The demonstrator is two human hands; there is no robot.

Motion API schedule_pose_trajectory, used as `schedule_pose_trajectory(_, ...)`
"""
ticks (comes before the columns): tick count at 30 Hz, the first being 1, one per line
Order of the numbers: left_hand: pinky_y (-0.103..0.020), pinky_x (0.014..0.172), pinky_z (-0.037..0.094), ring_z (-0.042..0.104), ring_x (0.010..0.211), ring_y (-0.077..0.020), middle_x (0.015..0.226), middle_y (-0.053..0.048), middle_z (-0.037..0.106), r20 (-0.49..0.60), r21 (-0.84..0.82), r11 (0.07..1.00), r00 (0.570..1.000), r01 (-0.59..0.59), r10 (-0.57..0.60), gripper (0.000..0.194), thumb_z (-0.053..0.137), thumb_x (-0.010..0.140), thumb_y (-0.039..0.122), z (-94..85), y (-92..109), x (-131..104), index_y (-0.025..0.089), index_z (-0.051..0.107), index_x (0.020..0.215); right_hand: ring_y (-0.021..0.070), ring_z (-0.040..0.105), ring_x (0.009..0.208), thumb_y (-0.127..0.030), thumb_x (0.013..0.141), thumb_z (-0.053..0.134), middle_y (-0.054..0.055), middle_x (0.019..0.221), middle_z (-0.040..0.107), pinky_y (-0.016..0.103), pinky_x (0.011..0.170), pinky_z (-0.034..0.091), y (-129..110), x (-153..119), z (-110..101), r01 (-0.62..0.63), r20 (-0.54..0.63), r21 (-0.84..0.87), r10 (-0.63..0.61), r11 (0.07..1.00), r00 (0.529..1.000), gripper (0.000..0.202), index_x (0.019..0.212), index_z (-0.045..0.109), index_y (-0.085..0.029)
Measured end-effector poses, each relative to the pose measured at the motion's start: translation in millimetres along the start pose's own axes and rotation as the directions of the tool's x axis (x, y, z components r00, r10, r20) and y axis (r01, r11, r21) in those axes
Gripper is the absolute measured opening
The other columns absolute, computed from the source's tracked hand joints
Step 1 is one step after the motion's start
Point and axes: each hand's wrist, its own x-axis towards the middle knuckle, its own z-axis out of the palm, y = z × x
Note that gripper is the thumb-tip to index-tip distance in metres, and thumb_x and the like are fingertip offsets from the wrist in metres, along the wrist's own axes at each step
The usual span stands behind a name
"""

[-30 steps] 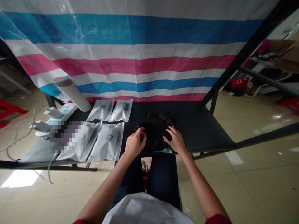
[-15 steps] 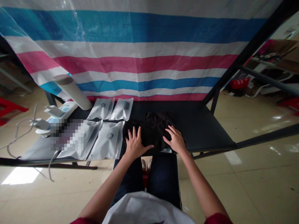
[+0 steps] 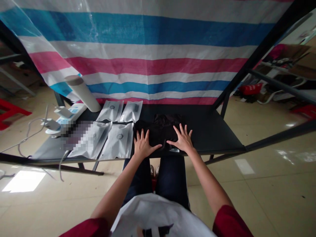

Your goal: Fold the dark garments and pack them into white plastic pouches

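A crumpled black cloth item (image 3: 158, 130), perhaps a garment, lies on the black table (image 3: 209, 131) in front of me. Its exact kind is hard to make out against the dark surface. My left hand (image 3: 144, 144) rests flat on its near left part, fingers spread and thumb pointing right. On its near right part lies my right hand (image 3: 183, 140), also spread, thumb pointing left. A small pale patch (image 3: 174, 149) shows at the cloth's near edge beside my right hand. Just left of the cloth is a silvery-white pouch (image 3: 117, 141).
More pouches (image 3: 110, 111) lie on the table's left half. Behind them stands a white bottle (image 3: 85, 95), with a power strip (image 3: 74, 113) holding plugged-in chargers at the left. A striped plastic sheet (image 3: 153, 65) hangs along the back, between dark metal posts.
My right hand has spread its fingers wider and shifted slightly over the cloth. The cloth looks a little flatter. My left hand stays nearly in place, and the view has shifted slightly.
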Motion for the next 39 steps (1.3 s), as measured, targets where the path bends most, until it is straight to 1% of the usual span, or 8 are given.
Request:
schedule_pose_trajectory(5,-0.049,0.113,0.031,0.035,0.141,-0.0308,0.135,-0.015,0.056,-0.158,-0.178,0.947,0.957,-0.268,0.242,0.045,0.045,0.095,0.043,-32.6,3.6,-49.0,0.015,0.054,0.129,0.0399,0.019,0.146,-0.049,0.091,0.046,0.016,0.155,0.032,0.066,0.112,0.017,-12.8,-53.1,-20.5,0.087,-0.406,0.115,-0.033,0.99,0.913,0.063,0.146,0.036,-0.019)
schedule_pose_trajectory(8,-0.042,0.096,0.045,0.056,0.116,-0.0263,0.11,-0.01,0.067,-0.059,-0.283,0.831,0.873,-0.479,0.484,0.026,0.048,0.093,0.035,-44.2,-0.3,-93.1,0.019,0.061,0.109,0.0357,0.038,0.136,-0.039,0.09,0.048,0.015,0.14,0.049,0.056,0.111,0.029,-20.9,-103.3,-14.0,0.157,-0.454,0.193,-0.054,0.969,0.889,0.048,0.135,0.049,-0.021)
schedule_pose_trajectory(13,-0.032,0.07,0.044,0.059,0.078,-0.0181,0.077,-0.004,0.064,0.103,-0.313,0.779,0.796,-0.543,0.596,0.021,0.044,0.094,0.022,-24.5,-38.4,-150.8,0.019,0.06,0.08,0.0314,0.05,0.122,-0.033,0.087,0.054,0.014,0.124,0.058,0.051,0.103,0.041,-32.2,-183.5,38.1,0.361,-0.163,0.268,-0.328,0.893,0.931,0.035,0.119,0.059,-0.021)
schedule_pose_trajectory(21,-0.036,0.086,0.045,0.059,0.1,-0.0225,0.107,-0.008,0.065,0.157,-0.437,0.637,0.643,-0.635,0.749,0.021,0.043,0.088,0.026,12.5,-105.3,-206.7,0.022,0.057,0.103,0.0272,0.049,0.127,-0.055,0.087,0.054,0.011,0.129,0.061,0.047,0.108,0.036,-20.5,-231.4,86.2,0.522,0.233,0.455,-0.662,0.721,0.712,0.047,0.121,0.059,-0.023)
schedule_pose_trajectory(24,-0.041,0.091,0.043,0.057,0.107,-0.0258,0.11,-0.009,0.065,0.162,-0.48,0.644,0.661,-0.596,0.733,0.029,0.041,0.083,0.028,22.6,-109.0,-207.4,0.023,0.056,0.107,0.0279,0.053,0.12,-0.056,0.084,0.052,0.011,0.125,0.062,0.05,0.106,0.036,-14.5,-229.7,91.3,0.519,0.259,0.465,-0.671,0.717,0.694,0.048,0.118,0.06,-0.023)
schedule_pose_trajectory(31,-0.042,0.086,0.045,0.057,0.098,-0.0252,0.105,-0.009,0.064,0.232,-0.466,0.749,0.751,-0.472,0.618,0.028,0.041,0.078,0.025,25.3,-107.7,-195.3,0.021,0.06,0.099,0.0261,0.055,0.108,-0.039,0.083,0.045,0.01,0.114,0.064,0.048,0.1,0.037,-13.0,-227.4,83.9,0.393,0.258,0.489,-0.559,0.779,0.788,0.033,0.105,0.061,-0.021)
schedule_pose_trajectory(35,-0.035,0.08,0.046,0.058,0.09,-0.0203,0.101,-0.006,0.066,0.217,-0.368,0.794,0.786,-0.484,0.579,0.028,0.043,0.084,0.019,-0.9,-76.4,-160.5,0.022,0.062,0.105,0.0256,0.055,0.107,-0.033,0.084,0.045,0.009,0.112,0.064,0.046,0.098,0.038,-10.1,-232.4,78.9,0.317,0.276,0.46,-0.473,0.829,0.837,0.028,0.104,0.061,-0.021)
schedule_pose_trajectory(39,-0.046,0.096,0.042,0.049,0.118,-0.0316,0.124,-0.013,0.059,-0.024,-0.1,0.942,0.947,-0.32,0.319,0.04,0.051,0.089,0.037,-49.7,-37.1,-79.8,0.02,0.056,0.125,0.0251,0.054,0.107,-0.031,0.086,0.045,0.008,0.11,0.064,0.044,0.096,0.038,-4.6,-238.8,82.5,0.272,0.276,0.444,-0.42,0.854,0.865,0.024,0.101,0.06,-0.022)
